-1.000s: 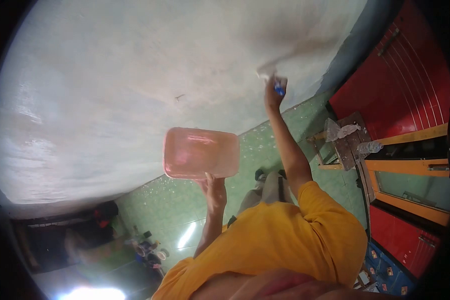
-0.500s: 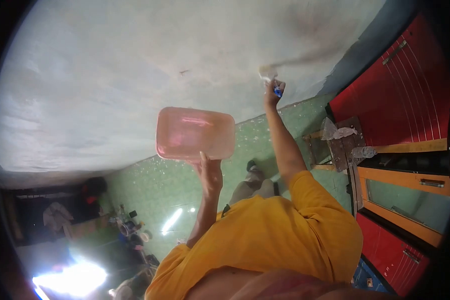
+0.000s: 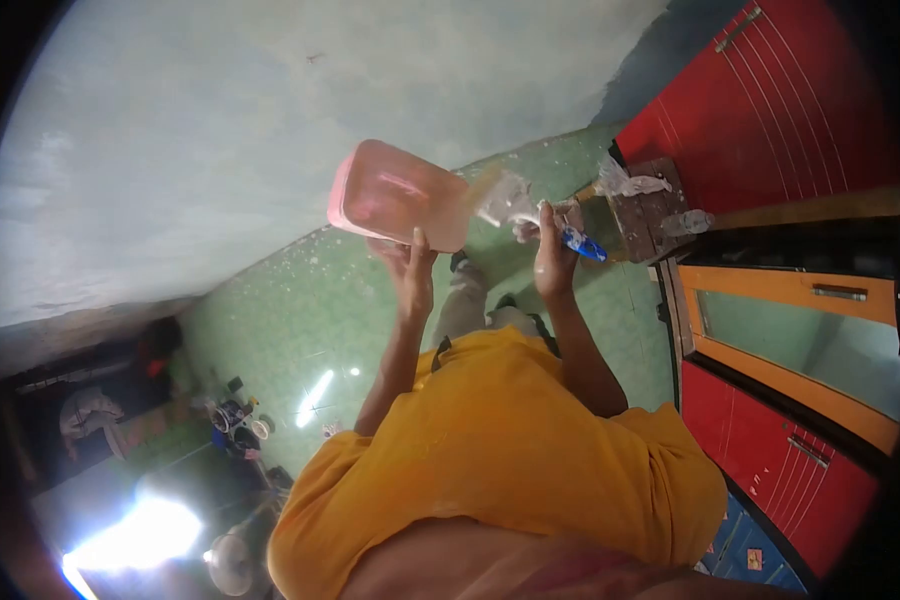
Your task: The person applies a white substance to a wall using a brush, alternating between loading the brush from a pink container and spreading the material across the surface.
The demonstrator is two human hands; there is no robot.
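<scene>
My left hand (image 3: 408, 268) grips a pink plastic container (image 3: 395, 190) by its near edge, with the thumb on the rim side. My right hand (image 3: 553, 245) is closed round a paint brush (image 3: 510, 202) with a blue handle end and white-smeared body. The pale bristles are beside the container's right edge; whether they touch it I cannot tell. Beyond both hands rises a whitish, patchy wall (image 3: 200, 130), with a darker grey area at its right end.
A small wooden bench (image 3: 652, 215) at the right holds plastic wrap and a clear bottle (image 3: 688, 222). Red cabinets (image 3: 770, 110) stand further right. Green floor (image 3: 270, 310) has white specks. A fan (image 3: 230, 563) and assorted items lie at lower left.
My right hand and the brush have come away from the wall, down towards the container. The container has shifted slightly up and tilted. The view has turned a little.
</scene>
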